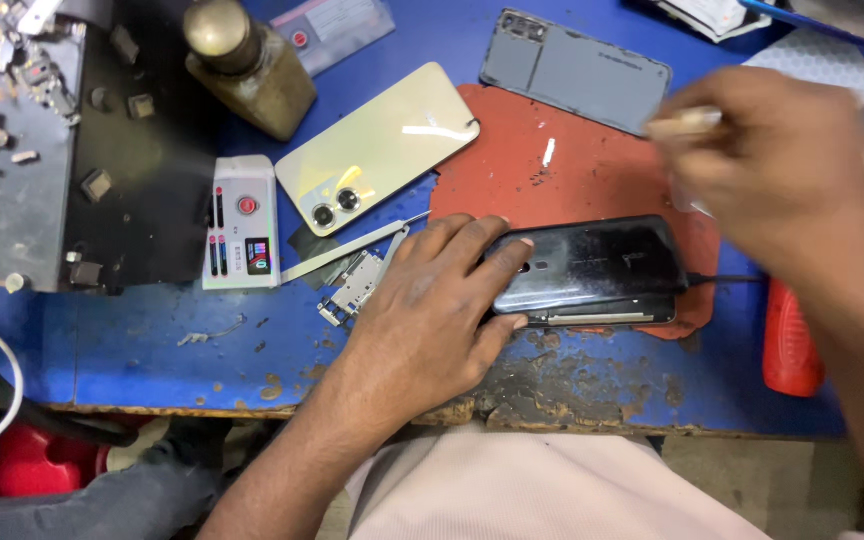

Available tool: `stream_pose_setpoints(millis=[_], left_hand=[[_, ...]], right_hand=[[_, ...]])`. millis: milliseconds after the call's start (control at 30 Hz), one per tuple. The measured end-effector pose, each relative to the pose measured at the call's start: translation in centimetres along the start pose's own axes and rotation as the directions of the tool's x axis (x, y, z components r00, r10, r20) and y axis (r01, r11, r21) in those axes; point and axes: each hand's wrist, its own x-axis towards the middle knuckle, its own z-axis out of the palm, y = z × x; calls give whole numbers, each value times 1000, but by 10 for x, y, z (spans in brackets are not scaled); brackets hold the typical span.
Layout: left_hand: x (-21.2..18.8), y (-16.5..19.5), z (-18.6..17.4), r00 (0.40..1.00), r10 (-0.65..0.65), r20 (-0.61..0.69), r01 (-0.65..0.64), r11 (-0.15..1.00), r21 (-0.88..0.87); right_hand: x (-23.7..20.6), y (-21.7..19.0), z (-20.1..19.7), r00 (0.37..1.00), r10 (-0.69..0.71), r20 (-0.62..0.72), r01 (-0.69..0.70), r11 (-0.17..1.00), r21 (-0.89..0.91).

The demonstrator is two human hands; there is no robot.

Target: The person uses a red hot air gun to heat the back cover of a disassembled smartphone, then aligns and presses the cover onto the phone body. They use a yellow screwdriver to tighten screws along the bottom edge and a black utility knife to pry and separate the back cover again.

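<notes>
A black phone lies back-up on a red mat in the middle of the blue worktable, with a dark cable plugged into its right end. My left hand rests flat on the table and grips the phone's left end with fingers and thumb. My right hand hovers blurred above the mat's right side, pinching a thin pale tool that points left.
A pale gold phone lies face-down beside the mat, a grey back cover behind it. A brown bottle, a small white device, a metal bracket, a parts-strewn black pad and a red object surround them.
</notes>
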Motion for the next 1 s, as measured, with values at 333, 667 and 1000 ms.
stream_pose_setpoints(millis=[333,667,1000], left_hand=[[0,-5,9,998,-16,-64,17,1000,6],[-3,-8,14,993,-12,-117,12,1000,-2],[-3,-10,16,993,-19,-119,19,1000,-8]], right_hand=[[-104,-38,-1,963,268,25,-265,924,276],[-96,-71,35,970,-220,107,214,974,68],[-92,-81,36,894,-369,254,409,903,-129]])
